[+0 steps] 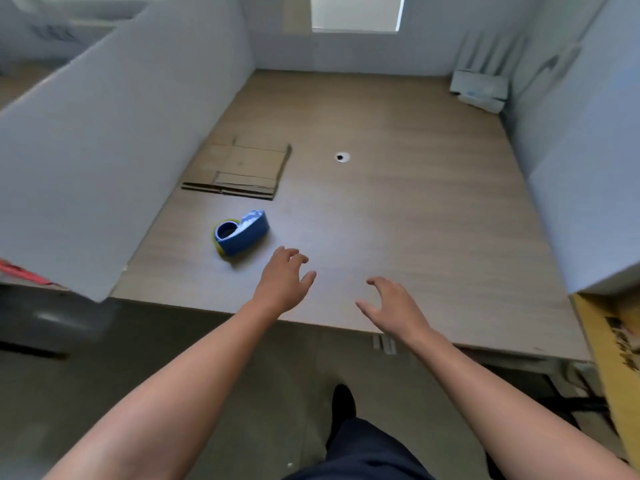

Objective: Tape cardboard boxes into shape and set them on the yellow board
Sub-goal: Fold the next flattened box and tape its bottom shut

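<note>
I'm reaching left hand (282,277) and right hand (391,306) over desk (398,220), fingers spread, holding nothing; flattened cardboard boxes (239,171) lying unfolded, tape dispenser (240,235) sitting untouched, yellow board (609,341) showing no box.

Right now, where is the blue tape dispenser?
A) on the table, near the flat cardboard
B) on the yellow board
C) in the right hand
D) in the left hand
A: the blue tape dispenser lies on the table by the flat cardboard, untouched by the left hand.
</note>
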### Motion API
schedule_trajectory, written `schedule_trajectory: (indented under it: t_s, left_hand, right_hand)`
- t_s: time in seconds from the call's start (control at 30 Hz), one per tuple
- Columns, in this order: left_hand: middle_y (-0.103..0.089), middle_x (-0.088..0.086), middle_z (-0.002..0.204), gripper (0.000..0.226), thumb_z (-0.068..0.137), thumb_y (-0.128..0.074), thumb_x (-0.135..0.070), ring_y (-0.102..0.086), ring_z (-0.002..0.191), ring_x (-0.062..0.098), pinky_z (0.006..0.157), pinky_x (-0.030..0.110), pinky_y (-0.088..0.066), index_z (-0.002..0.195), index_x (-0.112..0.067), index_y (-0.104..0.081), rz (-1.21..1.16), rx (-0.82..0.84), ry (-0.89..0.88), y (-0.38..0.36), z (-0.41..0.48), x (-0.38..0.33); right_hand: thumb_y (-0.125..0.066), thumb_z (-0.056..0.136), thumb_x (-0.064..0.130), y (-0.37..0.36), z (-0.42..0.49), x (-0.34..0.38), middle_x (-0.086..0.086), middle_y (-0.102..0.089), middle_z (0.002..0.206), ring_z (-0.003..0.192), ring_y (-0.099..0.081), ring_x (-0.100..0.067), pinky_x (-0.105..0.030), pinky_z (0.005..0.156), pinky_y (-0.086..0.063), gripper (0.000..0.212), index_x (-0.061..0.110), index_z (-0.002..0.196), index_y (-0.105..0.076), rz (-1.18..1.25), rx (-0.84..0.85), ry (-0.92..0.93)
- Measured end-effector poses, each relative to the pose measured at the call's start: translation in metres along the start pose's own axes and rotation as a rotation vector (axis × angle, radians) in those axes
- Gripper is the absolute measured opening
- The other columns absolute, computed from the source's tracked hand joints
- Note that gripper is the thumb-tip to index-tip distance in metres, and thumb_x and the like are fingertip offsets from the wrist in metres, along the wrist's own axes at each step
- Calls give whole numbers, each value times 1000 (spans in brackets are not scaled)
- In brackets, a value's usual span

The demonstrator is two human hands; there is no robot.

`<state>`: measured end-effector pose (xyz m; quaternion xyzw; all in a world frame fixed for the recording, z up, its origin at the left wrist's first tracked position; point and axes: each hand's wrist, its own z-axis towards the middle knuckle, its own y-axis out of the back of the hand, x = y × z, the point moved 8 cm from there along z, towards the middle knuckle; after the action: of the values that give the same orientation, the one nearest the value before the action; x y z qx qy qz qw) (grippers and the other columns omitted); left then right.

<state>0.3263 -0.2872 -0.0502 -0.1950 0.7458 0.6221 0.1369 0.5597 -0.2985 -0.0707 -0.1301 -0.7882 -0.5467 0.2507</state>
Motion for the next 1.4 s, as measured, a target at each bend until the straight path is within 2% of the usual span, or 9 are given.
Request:
schedule_trajectory:
  t_s: [0.13, 0.27, 0.37, 0.53, 0.67, 0.83, 1.03, 1.2, 1.4]
  left_hand:
    - [-45, 5, 152, 51, 101, -56, -45, -27, 149, 22, 120, 39, -26, 141, -15, -56, 37, -69, 103, 44, 36, 34]
    - [-54, 8, 139, 48, 99, -61, -40, -42, 135, 24, 113, 37, -32, 137, -10, -59, 17, -166, 177, 85, 66, 60]
    - [-53, 5, 140, 48, 99, -59, -42, -41, 136, 22, 111, 36, -32, 138, -13, -58, 18, -199, 229, 105, 89, 87]
    - [-46, 4, 149, 53, 99, -56, -49, -30, 145, 21, 116, 39, -27, 140, -16, -54, -13, -208, 311, 131, 145, 146]
    - [-45, 5, 147, 60, 97, -55, -56, -32, 143, 22, 116, 43, -31, 141, -15, -52, -41, -180, 358, 145, 200, 207]
    - [-34, 9, 157, 76, 93, -55, -65, -25, 148, 27, 120, 47, -28, 148, -14, -45, -76, -112, 396, 154, 294, 288]
    - [-9, 13, 169, 98, 87, -53, -76, -7, 156, 32, 124, 52, -16, 160, -18, -24, -86, -34, 481, 156, 395, 362]
    - [-13, 14, 168, 114, 77, -63, -80, -12, 155, 33, 125, 50, -16, 161, -21, -16, -146, -8, 557, 141, 426, 390]
    - [-11, 12, 169, 122, 72, -60, -87, -10, 156, 30, 125, 46, -16, 161, -15, -16, -89, -47, 531, 137, 427, 379]
  right_hand:
    - [-55, 98, 50, 3, 60, 44, -1, -48, 152, 152, -25, -24, -45, 123, -23, 59, 17, 146, -46, -1, 19, 87]
    - [-52, 99, 52, 14, 121, 85, -3, -46, 153, 154, -20, -22, -43, 126, -15, 60, 15, 146, -45, -3, -11, 161]
    - [-50, 100, 54, 17, 161, 111, -4, -43, 156, 154, -19, -22, -43, 125, -17, 65, 12, 149, -42, 23, -10, 168]
    - [-51, 99, 55, 5, 226, 154, -5, -38, 159, 154, -20, -23, -41, 125, -21, 70, 13, 153, -36, 21, 24, 173]
    - [-52, 99, 54, -12, 289, 188, -6, -34, 161, 152, -24, -22, -38, 124, -21, 72, 13, 155, -32, 41, 28, 158]
    - [-52, 99, 54, -38, 384, 218, -6, -24, 166, 153, -21, -22, -39, 125, -21, 77, 14, 158, -24, 62, 30, 53]
    - [-53, 98, 54, -72, 485, 224, -11, -16, 168, 155, -14, -24, -38, 125, -17, 83, 14, 160, -17, 64, 37, -108]
    - [-55, 98, 50, -99, 519, 223, -14, -18, 166, 154, -17, -28, -38, 124, -19, 84, 12, 161, -14, 71, 68, -185]
    - [-66, 94, 32, -95, 522, 223, -11, -30, 155, 145, -32, -24, -31, 121, -24, 76, 9, 156, -28, 324, -145, -272]
